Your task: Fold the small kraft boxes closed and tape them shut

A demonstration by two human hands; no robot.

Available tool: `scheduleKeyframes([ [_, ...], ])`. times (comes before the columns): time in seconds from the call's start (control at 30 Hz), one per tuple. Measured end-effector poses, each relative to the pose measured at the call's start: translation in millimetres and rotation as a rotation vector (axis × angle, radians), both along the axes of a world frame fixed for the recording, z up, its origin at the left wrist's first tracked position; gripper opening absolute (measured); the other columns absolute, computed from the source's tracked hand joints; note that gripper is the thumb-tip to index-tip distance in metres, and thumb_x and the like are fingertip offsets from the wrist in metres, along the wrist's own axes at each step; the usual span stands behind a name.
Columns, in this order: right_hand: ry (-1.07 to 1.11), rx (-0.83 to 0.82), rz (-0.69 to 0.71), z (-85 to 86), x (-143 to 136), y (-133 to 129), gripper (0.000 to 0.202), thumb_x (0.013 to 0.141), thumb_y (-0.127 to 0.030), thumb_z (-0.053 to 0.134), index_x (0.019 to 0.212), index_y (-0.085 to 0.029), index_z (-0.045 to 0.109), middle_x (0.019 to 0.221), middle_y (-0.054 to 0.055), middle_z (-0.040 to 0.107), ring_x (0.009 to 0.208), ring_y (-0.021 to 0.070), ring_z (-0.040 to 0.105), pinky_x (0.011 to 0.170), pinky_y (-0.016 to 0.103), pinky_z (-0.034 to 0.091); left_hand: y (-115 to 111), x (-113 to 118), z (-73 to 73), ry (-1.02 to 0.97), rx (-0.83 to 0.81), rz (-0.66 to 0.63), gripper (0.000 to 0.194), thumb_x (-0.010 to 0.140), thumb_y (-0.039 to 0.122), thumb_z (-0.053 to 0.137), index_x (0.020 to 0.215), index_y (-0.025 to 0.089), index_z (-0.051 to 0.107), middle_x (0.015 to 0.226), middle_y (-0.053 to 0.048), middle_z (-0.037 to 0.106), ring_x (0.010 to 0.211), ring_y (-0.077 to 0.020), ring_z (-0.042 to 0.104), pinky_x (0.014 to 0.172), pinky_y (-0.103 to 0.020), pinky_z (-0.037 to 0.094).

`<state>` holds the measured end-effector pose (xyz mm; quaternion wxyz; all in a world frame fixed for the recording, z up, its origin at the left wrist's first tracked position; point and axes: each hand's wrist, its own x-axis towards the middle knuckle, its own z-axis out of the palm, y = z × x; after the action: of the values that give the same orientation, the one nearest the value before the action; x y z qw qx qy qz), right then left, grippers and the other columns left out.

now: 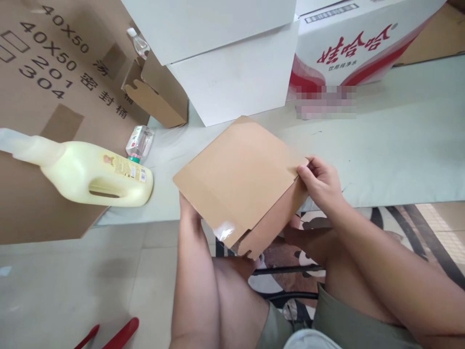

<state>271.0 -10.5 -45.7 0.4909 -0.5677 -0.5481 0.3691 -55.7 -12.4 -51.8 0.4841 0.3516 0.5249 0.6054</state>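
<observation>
A brown cardboard box [236, 174] is tilted at the front edge of the table, its broad lid panel facing up. A shiny piece of clear tape [225, 231] lies on its near corner. My right hand [321, 182] pinches the box's right corner between thumb and fingers. From the left, my left hand [189, 208] reaches beneath the box and holds it from below; its fingers are hidden behind the panel. Notched cardboard tabs [250, 249] stick out at the near end, below the lid.
A pale yellow detergent bottle [98, 172] and a small clear bottle [140, 143] lie at left, by a large printed carton [72, 63]. Behind stand a small open cardboard box [163, 99], a white box [236, 72] and a red-and-white carton [348, 53]. My legs are below the table edge.
</observation>
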Motion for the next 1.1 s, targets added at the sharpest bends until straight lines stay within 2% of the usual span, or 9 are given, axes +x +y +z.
scheduleKeyframes([
  [0.13, -0.265, 0.155, -0.054, 2.0, 5, 7, 0.032, 0.077, -0.043, 0.068, 0.1, -0.022, 0.065, 0.094, 0.007, 0.069, 0.087, 0.0241, 0.063, 0.081, 0.042, 0.05, -5, 9, 17.6, -0.16, 0.05, 0.059, 0.034, 0.067, 0.05, 0.078, 0.084, 0.021, 0.074, 0.084, -0.004, 0.077, 0.079, -0.023, 0.072, 0.07, -0.036, 0.06],
  [0.23, -0.144, 0.127, -0.112, -0.9, 9, 11, 0.045, 0.075, -0.046, 0.071, 0.111, -0.023, 0.061, 0.111, 0.01, 0.068, 0.098, 0.0257, 0.064, 0.085, 0.043, 0.051, -5, 11, 21.4, -0.232, 0.049, 0.106, 0.03, 0.071, 0.047, 0.074, 0.088, 0.022, 0.072, 0.089, -0.005, 0.077, 0.088, -0.0236, 0.071, 0.076, -0.036, 0.059],
  [0.4, 0.446, -0.246, 0.143, -7.1, 7, 11, 0.048, 0.067, -0.06, 0.075, 0.093, -0.022, 0.06, 0.065, -0.002, 0.059, 0.052, 0.0124, 0.052, 0.048, 0.026, 0.042, 6, 15, 17.1, -0.192, 0.055, 0.13, 0.032, 0.076, 0.052, 0.068, 0.09, 0.023, 0.07, 0.089, -0.006, 0.075, 0.095, -0.0234, 0.071, 0.08, -0.035, 0.057],
  [0.5, 0.522, -0.368, 0.244, -1.8, -4, 3, 0.048, 0.06, -0.06, 0.08, 0.073, -0.019, 0.058, 0.056, -0.004, 0.054, 0.041, 0.0068, 0.041, 0.038, 0.022, 0.031, 6, 26, 22.8, -0.162, 0.174, 0.154, 0.037, 0.078, 0.058, 0.061, 0.095, 0.025, 0.069, 0.096, -0.006, 0.076, 0.102, -0.0257, 0.069, 0.086, -0.036, 0.056],
  [0.67, 0.538, -0.312, 0.182, 19.7, -11, -12, 0.044, 0.061, -0.057, 0.078, 0.071, -0.019, 0.058, 0.057, -0.003, 0.055, 0.039, 0.0053, 0.035, 0.035, 0.023, 0.026, -1, 40, 33.8, -0.154, 0.305, 0.153, 0.038, 0.078, 0.062, 0.053, 0.091, 0.029, 0.068, 0.101, -0.005, 0.075, 0.108, -0.027, 0.067, 0.092, -0.037, 0.053],
  [0.8, 0.514, -0.254, 0.015, 36.8, 26, -26, 0.041, 0.061, -0.054, 0.077, 0.067, -0.021, 0.053, 0.053, -0.004, 0.05, 0.038, 0.0056, 0.032, 0.034, 0.023, 0.022, -2, 31, 31.0, -0.478, 0.212, 0.235, 0.033, 0.08, 0.055, 0.049, 0.084, 0.026, 0.065, 0.087, -0.004, 0.072, 0.086, -0.0183, 0.069, 0.076, -0.028, 0.055],
  [0.9, 0.411, -0.143, -0.296, 54.1, 83, -46, 0.04, 0.057, -0.051, 0.08, 0.067, -0.022, 0.055, 0.06, -0.001, 0.055, 0.043, 0.0077, 0.039, 0.036, 0.023, 0.024, -1, 20, 31.2, -0.634, 0.073, 0.306, 0.024, 0.081, 0.047, 0.052, 0.079, 0.024, 0.059, 0.069, 0.0, 0.063, 0.06, -0.0107, 0.059, 0.057, -0.021, 0.048],
  [1.0, 0.178, -0.003, -0.636, 80.9, 142, -71, 0.031, 0.06, -0.045, 0.08, 0.063, -0.025, 0.056, 0.057, 0.003, 0.054, 0.045, 0.0119, 0.045, 0.04, 0.032, 0.033, -2, 18, 36.8, -0.668, 0.016, 0.28, 0.023, 0.079, 0.043, 0.057, 0.073, 0.022, 0.053, 0.059, 0.003, 0.051, 0.05, -0.0082, 0.049, 0.05, -0.02, 0.043],
  [1.1, -0.242, 0.023, -0.871, 113.8, 184, -85, 0.032, 0.079, -0.047, 0.066, 0.057, -0.026, 0.056, 0.054, 0.008, 0.053, 0.045, 0.0135, 0.047, 0.048, 0.04, 0.036, -2, 26, 42.6, -0.684, 0.012, 0.245, 0.024, 0.079, 0.044, 0.057, 0.071, 0.021, 0.052, 0.057, 0.003, 0.046, 0.049, -0.0086, 0.046, 0.048, -0.021, 0.042],
])
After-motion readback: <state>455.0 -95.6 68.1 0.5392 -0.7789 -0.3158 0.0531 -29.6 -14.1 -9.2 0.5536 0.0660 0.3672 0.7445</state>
